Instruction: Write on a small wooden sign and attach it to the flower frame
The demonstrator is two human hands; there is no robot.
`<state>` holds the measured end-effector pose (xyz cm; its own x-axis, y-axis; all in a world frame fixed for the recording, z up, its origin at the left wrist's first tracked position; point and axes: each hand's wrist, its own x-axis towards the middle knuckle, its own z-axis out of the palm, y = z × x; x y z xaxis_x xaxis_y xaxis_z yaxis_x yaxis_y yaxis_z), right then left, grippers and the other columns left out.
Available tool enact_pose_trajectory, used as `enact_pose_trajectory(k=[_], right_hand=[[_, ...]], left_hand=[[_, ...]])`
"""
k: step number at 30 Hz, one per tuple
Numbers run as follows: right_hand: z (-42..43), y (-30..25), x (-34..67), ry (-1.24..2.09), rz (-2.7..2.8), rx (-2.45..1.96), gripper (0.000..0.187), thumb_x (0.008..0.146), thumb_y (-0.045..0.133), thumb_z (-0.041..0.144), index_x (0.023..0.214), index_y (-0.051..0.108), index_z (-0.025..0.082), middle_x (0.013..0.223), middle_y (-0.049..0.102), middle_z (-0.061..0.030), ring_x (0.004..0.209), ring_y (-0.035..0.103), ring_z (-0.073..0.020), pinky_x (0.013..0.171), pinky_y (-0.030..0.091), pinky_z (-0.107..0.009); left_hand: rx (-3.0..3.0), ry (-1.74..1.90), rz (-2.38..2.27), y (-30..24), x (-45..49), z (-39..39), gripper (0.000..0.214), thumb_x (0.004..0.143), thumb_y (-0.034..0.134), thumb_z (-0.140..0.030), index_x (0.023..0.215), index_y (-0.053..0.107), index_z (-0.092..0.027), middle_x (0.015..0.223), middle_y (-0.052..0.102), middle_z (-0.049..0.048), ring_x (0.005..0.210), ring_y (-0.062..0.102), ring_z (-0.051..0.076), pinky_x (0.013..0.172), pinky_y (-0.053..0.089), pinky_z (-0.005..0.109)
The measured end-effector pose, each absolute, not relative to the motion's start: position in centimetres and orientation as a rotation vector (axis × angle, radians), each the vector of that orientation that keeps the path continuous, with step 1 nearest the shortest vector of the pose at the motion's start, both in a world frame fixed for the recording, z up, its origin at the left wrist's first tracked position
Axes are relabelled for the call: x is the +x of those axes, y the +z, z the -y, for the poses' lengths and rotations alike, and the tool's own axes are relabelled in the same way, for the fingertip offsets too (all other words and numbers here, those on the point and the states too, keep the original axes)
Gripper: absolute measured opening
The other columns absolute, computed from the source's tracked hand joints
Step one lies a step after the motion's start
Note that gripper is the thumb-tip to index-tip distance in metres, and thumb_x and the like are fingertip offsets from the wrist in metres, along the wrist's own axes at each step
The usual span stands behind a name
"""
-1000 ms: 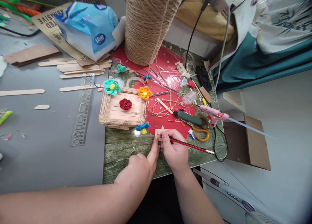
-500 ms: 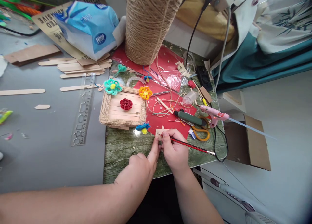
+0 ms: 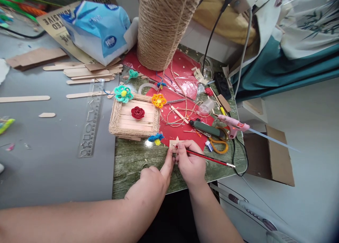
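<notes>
A red pencil with dark stripes (image 3: pixel 212 158) is pinched in my right hand (image 3: pixel 192 163), its tip on a small pale piece that looks like wood (image 3: pixel 174 143). The piece has a pointed end facing away and faint markings; my fingers partly cover it. With its index finger stretched out, my left hand (image 3: pixel 155 181) presses the near edge of the piece, the other fingers curled. Just beyond lies a square twine-wrapped frame (image 3: pixel 112 119) with a wood-stick base and a red rose (image 3: pixel 138 113) in its middle. A blue flower (image 3: pixel 155 138), an orange flower (image 3: pixel 159 101) and a teal flower (image 3: pixel 123 93) sit at its corners.
A tall twine spool (image 3: pixel 161 31) stands at the back by a blue packet (image 3: pixel 106 31). Rightward lie a green-handled tool (image 3: pixel 208 128), orange scissors (image 3: pixel 221 147), an eraser (image 3: pixel 209 146) and a pink glue gun (image 3: pixel 233 125). Leftward are a clear ruler (image 3: pixel 91 119) and craft sticks (image 3: pixel 87 72).
Almost nothing differs. Both hands keep their places at the small piece, and the whole view has shifted very slightly.
</notes>
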<state>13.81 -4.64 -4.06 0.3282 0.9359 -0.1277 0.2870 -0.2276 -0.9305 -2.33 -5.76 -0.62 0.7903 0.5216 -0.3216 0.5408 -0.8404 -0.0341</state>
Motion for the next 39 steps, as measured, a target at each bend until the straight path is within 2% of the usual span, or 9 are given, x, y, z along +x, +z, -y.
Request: enact_pose_trajectory(k=[9, 15, 20, 25, 31, 35, 39], right_hand=[[4.5, -3.8, 14.0, 0.89, 1.173, -1.73, 0.027, 0.101, 0.062, 0.044, 0.085, 0.063, 0.023, 0.068, 0.066, -0.0007, 0.058, 0.061, -0.0165, 0.055, 0.053, -0.027], [4.6, -4.1, 14.0, 0.858, 1.189, -1.753, 0.025, 0.101, 0.063, 0.042, 0.085, 0.063, 0.022, 0.068, 0.064, -0.0004, 0.055, 0.058, -0.0146, 0.054, 0.052, -0.026], [4.4, -3.9, 14.0, 1.016, 1.026, -1.645, 0.029, 0.1, 0.064, 0.044, 0.082, 0.059, 0.022, 0.061, 0.058, 0.0034, 0.045, 0.052, -0.0105, 0.042, 0.047, -0.021], [4.4, -3.1, 14.4, 1.029, 0.872, -1.563, 0.027, 0.096, 0.07, 0.046, 0.087, 0.064, 0.021, 0.064, 0.061, 0.0034, 0.043, 0.054, -0.0091, 0.033, 0.041, -0.017], [4.3, -2.9, 14.8, 1.071, 1.014, -1.59, 0.022, 0.097, 0.071, 0.041, 0.09, 0.068, 0.021, 0.058, 0.061, 0.0043, 0.041, 0.053, -0.0086, 0.039, 0.044, -0.019], [4.4, -3.3, 14.7, 0.989, 1.121, -1.628, 0.022, 0.101, 0.065, 0.041, 0.089, 0.067, 0.022, 0.063, 0.062, 0.0029, 0.045, 0.055, -0.0103, 0.042, 0.045, -0.022], [4.5, -3.5, 14.7, 0.955, 1.176, -1.669, 0.02, 0.101, 0.064, 0.039, 0.091, 0.068, 0.022, 0.066, 0.063, 0.0017, 0.049, 0.057, -0.0119, 0.046, 0.047, -0.024]], left_hand=[[2.925, -0.492, -0.871, -0.8, -2.4, 5.9, 0.072, 0.09, 0.062, -0.021, 0.159, 0.044, -0.015, 0.167, 0.016, 0.0329, 0.054, 0.062, 0.012, 0.041, 0.047, 0.027], [2.95, -0.529, -0.852, -0.8, -2.4, 5.9, 0.075, 0.09, 0.059, -0.019, 0.161, 0.037, -0.012, 0.166, 0.015, 0.0349, 0.055, 0.063, 0.013, 0.041, 0.045, 0.026], [2.944, -0.575, -0.822, -0.8, -2.4, 5.9, 0.071, 0.091, 0.055, -0.018, 0.16, 0.04, -0.014, 0.167, 0.016, 0.0333, 0.056, 0.063, 0.012, 0.042, 0.046, 0.026], [2.976, -0.526, -0.876, -1.2, -2.5, 6.2, 0.075, 0.088, 0.06, -0.019, 0.161, 0.04, -0.016, 0.168, 0.017, 0.0331, 0.057, 0.062, 0.012, 0.044, 0.046, 0.027], [2.901, -0.403, -0.976, -2.0, -2.8, 6.6, 0.083, 0.086, 0.065, -0.019, 0.163, 0.035, -0.025, 0.171, 0.019, 0.0276, 0.059, 0.057, 0.011, 0.047, 0.047, 0.028], [2.782, -0.314, -1.038, -2.1, -2.9, 6.6, 0.081, 0.092, 0.06, -0.025, 0.165, 0.026, -0.023, 0.168, 0.026, 0.0305, 0.06, 0.054, 0.011, 0.049, 0.047, 0.029], [2.721, -0.313, -1.039, -1.9, -2.9, 6.6, 0.081, 0.093, 0.061, -0.026, 0.166, 0.025, -0.023, 0.166, 0.03, 0.0313, 0.061, 0.054, 0.011, 0.05, 0.046, 0.028]])
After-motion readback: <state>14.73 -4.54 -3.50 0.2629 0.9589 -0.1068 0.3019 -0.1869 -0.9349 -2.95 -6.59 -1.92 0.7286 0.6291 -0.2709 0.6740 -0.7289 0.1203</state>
